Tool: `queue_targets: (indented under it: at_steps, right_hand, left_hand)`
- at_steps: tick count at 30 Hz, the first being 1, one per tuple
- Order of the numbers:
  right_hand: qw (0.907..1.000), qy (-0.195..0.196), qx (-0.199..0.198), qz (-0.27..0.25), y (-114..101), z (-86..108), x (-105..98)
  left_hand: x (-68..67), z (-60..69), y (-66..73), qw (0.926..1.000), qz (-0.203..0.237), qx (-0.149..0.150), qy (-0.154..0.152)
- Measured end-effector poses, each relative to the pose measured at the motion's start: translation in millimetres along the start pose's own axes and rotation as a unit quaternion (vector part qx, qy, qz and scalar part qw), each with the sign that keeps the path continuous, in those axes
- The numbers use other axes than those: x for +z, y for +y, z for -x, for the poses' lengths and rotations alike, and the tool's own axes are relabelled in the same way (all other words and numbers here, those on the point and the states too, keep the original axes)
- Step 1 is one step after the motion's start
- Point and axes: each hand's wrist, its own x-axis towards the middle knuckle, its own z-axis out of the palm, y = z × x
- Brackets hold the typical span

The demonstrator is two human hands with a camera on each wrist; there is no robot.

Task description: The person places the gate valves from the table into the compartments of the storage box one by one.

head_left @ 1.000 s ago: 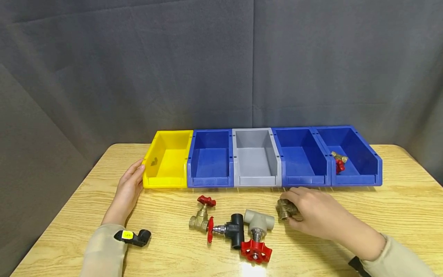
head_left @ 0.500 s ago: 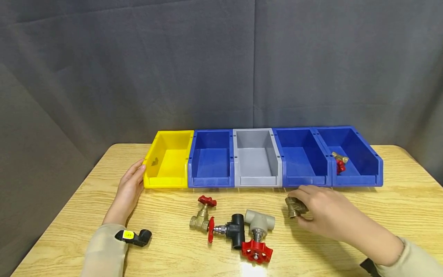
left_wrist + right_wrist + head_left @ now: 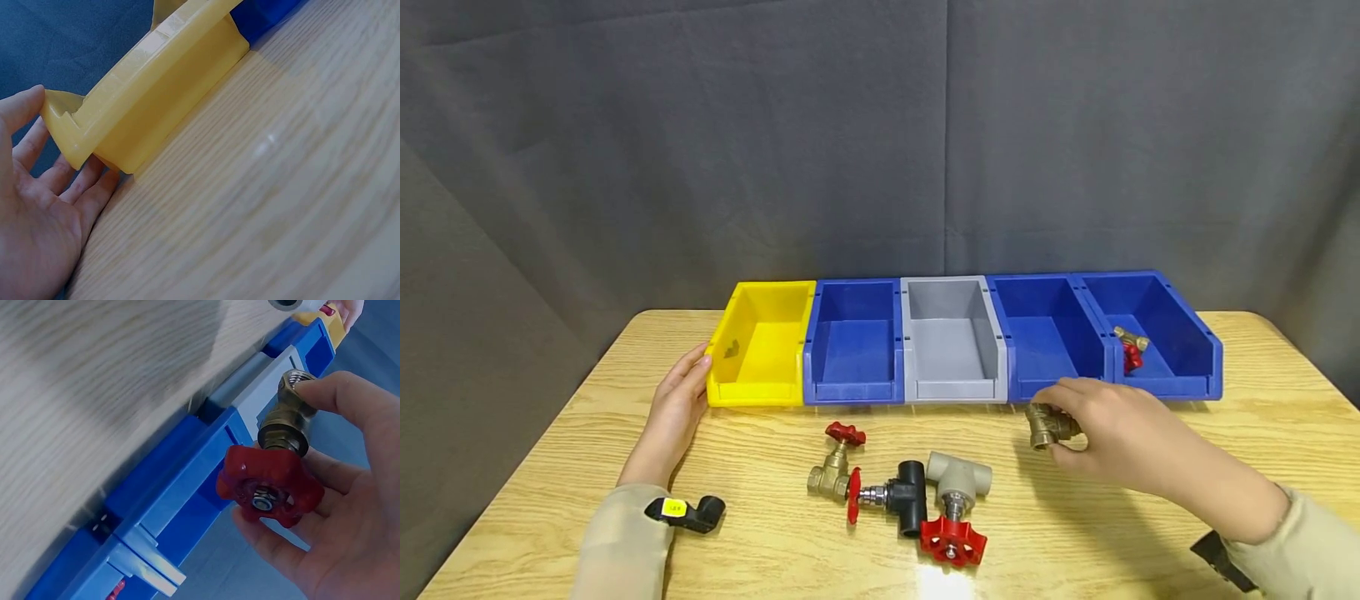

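My right hand [image 3: 1120, 429] grips a brass gate valve [image 3: 1049, 427], raised above the table in front of the right-hand blue bins. In the right wrist view its red handwheel [image 3: 269, 484] faces the camera, and my thumb lies on the brass end. My left hand [image 3: 676, 408] rests against the left side of the yellow bin [image 3: 758, 394]; in the left wrist view the thumb touches the bin's corner and the fingers lie along its side. On the table lie a brass valve with a red handwheel [image 3: 831, 475], a black tee-shaped valve [image 3: 912, 498] and a grey tee-shaped valve [image 3: 958, 477].
The yellow bin starts a row that continues with a blue bin [image 3: 853, 392], a grey bin [image 3: 956, 390], another blue bin [image 3: 1022, 390] and a far-right blue bin [image 3: 1172, 387]. Inside the last one lies a brass valve with a red handle [image 3: 1131, 350]. A dark curtain [image 3: 850, 150] hangs behind.
My right hand has lifted the brass gate valve and carried it a little right and toward the bins. The left hand has stayed at the yellow bin.
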Motion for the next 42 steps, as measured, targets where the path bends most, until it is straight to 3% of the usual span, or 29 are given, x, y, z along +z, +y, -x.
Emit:
queue_targets:
  at_steps: [21, 42]
  right_hand:
    - [0.9985, -0.046, 0.026, 0.014, 28.8, -21.7, -9.7]
    - [0.9929, -0.081, 0.084, 0.026, 55.4, -45.3, -7.3]
  left_hand:
    - [-0.9, -0.9, -1.3, 1.0000, 0.002, 0.001, -0.001]
    - [0.3, 0.1, -0.9, 1.0000, 0.002, 0.003, -0.005]
